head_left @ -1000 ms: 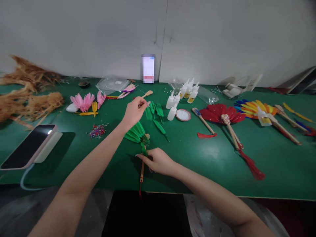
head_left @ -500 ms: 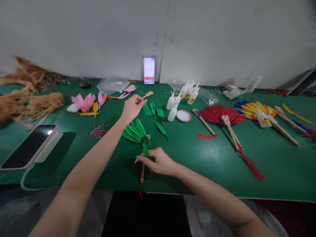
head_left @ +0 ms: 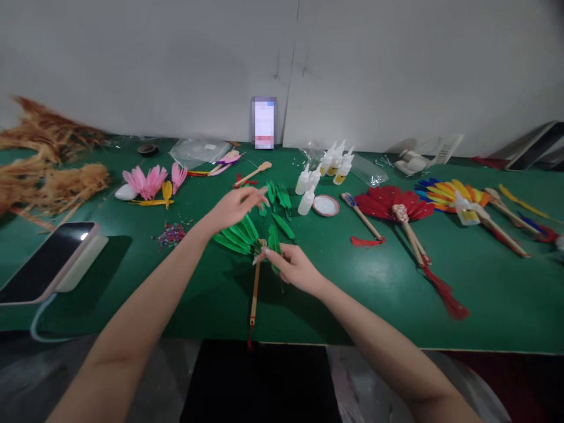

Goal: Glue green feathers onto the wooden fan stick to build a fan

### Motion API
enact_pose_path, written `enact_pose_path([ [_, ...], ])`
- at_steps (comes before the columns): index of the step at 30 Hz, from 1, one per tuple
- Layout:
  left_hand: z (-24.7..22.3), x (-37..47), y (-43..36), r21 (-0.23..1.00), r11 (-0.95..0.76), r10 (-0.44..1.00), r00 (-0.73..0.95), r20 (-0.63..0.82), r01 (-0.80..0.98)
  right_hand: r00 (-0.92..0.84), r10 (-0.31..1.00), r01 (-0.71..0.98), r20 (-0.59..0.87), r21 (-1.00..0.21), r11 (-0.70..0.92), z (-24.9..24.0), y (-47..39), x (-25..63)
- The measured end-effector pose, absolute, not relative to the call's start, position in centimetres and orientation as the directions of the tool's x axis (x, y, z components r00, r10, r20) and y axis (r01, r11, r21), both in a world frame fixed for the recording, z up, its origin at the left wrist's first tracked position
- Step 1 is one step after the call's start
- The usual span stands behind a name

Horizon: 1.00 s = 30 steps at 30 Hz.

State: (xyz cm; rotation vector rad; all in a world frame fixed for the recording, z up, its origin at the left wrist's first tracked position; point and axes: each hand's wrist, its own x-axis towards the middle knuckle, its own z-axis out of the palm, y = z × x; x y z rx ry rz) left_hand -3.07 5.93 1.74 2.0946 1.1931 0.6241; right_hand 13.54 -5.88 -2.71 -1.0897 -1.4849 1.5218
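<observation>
A green feather fan (head_left: pixel 238 236) with a wooden handle (head_left: pixel 254 294) lies in front of me, its handle pointing toward my body and ending in a red cord. My right hand (head_left: pixel 297 267) is closed in a pinch on a loose green feather (head_left: pixel 274 239), right beside the fan's centre. Over the fan's upper feathers hovers my left hand (head_left: pixel 238 207), fingers stretched to the right, with nothing visible in it. Just beyond its fingertips lie more green feathers (head_left: pixel 281 197). A single green feather (head_left: pixel 283 225) rests nearer, apart from that bunch.
White glue bottles (head_left: pixel 307 200) stand behind a small round dish (head_left: pixel 326 205). To the right lie a red feather fan (head_left: pixel 374 202) and a multicoloured one (head_left: pixel 440 192). Leftward are pink feathers (head_left: pixel 147 181), colourful beads (head_left: pixel 171 234), a phone (head_left: pixel 50 255) and dried plumes (head_left: pixel 74 182).
My right hand has moved up and right from the fan's handle, bringing the green feather beside its centre. My left hand has come down from the wooden stick, its fingers now extended.
</observation>
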Motion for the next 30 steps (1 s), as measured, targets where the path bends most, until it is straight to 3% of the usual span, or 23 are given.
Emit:
enact_pose_path([
  [3, 2.8, -2.8, 3.2, 0.750, -0.405, 0.716, 0.691, -0.096, 0.524, -0.444, 0.887, 0.061, -0.129, -0.992, -0.113, -2.5, -5.5, 13.9],
  [6, 2.5, -2.2, 2.1, 0.762, -0.392, 0.706, 0.700, -0.110, 0.515, -0.489, 0.855, 0.137, -0.175, -0.983, -0.123, -2.6, -5.3, 14.1],
  [8, 2.0, -2.2, 2.2, 0.787, -0.355, 0.758, 0.648, -0.074, 0.505, -0.420, 0.892, 0.197, -0.167, -0.976, -0.090, -2.9, -5.2, 14.3],
  [12, 1.0, -4.1, 3.8, 0.794, -0.233, 0.908, 0.417, -0.028, 0.561, -0.117, 0.992, 0.325, -0.036, -0.946, 0.004, -3.3, -4.4, 15.3],
  [16, -0.5, -6.2, 5.1, 0.757, -0.116, 0.966, 0.251, -0.066, 0.643, 0.032, 0.995, 0.493, 0.094, -0.868, 0.066, -3.5, -3.8, 16.3],
  [19, -1.7, -6.5, 5.8, 0.686, -0.199, 0.959, 0.282, -0.009, 0.700, -0.060, 0.976, 0.587, 0.208, -0.784, 0.203, -3.9, -4.0, 16.0],
  [23, -2.9, -6.4, 6.7, 0.631, -0.327, 0.920, 0.388, 0.043, 0.704, -0.296, 0.914, 0.722, 0.279, -0.561, 0.405, -4.6, -4.9, 15.0],
  [30, -3.6, -6.1, 8.0, 0.621, -0.387, 0.869, 0.496, -0.003, 0.682, -0.395, 0.887, 0.802, 0.239, -0.380, 0.460, -5.6, -5.8, 13.8],
])
